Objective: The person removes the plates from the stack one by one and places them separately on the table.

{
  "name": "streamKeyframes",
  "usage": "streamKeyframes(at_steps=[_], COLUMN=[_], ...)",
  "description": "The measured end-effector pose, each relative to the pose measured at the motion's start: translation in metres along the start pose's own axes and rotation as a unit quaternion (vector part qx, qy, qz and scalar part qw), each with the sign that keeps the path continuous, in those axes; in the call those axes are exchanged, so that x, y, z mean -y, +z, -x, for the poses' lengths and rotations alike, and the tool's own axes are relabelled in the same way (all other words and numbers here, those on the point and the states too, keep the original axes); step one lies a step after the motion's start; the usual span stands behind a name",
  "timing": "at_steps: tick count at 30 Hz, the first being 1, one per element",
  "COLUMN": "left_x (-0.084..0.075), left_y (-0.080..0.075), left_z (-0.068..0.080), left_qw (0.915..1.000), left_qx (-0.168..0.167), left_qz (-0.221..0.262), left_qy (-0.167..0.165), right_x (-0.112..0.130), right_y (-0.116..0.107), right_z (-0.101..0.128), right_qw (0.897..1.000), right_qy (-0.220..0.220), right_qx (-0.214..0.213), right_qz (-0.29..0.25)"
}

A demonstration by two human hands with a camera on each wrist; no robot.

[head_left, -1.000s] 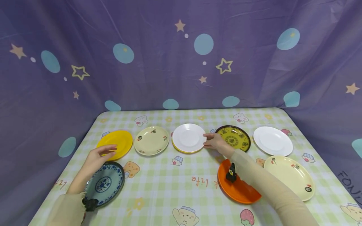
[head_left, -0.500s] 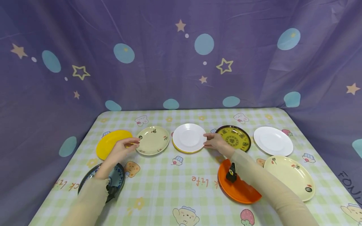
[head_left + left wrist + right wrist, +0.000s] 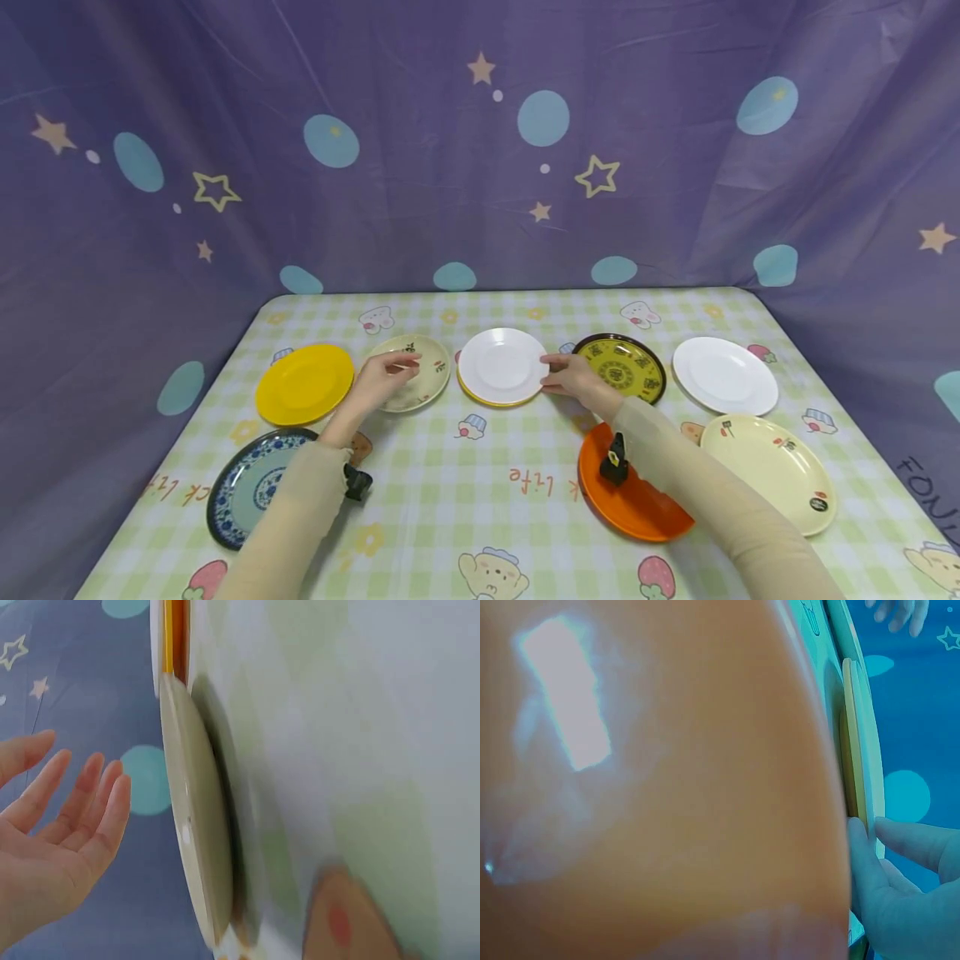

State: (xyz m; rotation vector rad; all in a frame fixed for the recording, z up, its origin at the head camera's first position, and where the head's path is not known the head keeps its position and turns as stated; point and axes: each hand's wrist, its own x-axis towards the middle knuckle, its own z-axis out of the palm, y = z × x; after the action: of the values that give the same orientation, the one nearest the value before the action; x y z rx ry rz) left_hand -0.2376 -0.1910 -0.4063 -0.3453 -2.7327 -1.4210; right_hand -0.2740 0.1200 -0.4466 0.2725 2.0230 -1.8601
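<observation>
My left hand, fingers loosely spread, hovers over the left part of a cream plate with small dark motifs. In the left wrist view the hand is apart from that plate's rim and holds nothing. My right hand pinches the right rim of a white plate, which lies stacked on a yellow plate. Seen from the right wrist, thumb and fingers sit on either side of the stack's edge.
A yellow plate and a blue-patterned plate lie left. Rightward are a dark-rimmed olive plate, a white plate, an oval cream plate and an orange plate, the last partly under my right sleeve. A curtain rises behind the table.
My left hand has moved right, from over the yellow plate at the left to over the cream plate. The right hand has stayed at the white plate's rim.
</observation>
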Motion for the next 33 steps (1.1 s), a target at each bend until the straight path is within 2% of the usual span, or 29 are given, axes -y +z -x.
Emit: streamKeyframes(at_steps=[11,22,33], left_x=[-0.008,-0.013,-0.014], left_y=[0.032,0.056,0.068], left_z=[-0.023,-0.037,-0.046], left_qw=[0.9996,0.9997,0.9981], left_qx=[-0.009,-0.003,0.015], left_qz=[0.018,0.009,-0.005], left_qy=[0.021,-0.023,-0.059], right_x=[0.001,0.000,0.002], right_y=[0.000,0.001,0.000], right_z=[0.002,0.000,0.003], right_qw=[1.000,1.000,1.000], right_qy=[0.004,0.003,0.001], right_qx=[-0.005,-0.013,0.001], right_qz=[0.006,0.012,-0.002])
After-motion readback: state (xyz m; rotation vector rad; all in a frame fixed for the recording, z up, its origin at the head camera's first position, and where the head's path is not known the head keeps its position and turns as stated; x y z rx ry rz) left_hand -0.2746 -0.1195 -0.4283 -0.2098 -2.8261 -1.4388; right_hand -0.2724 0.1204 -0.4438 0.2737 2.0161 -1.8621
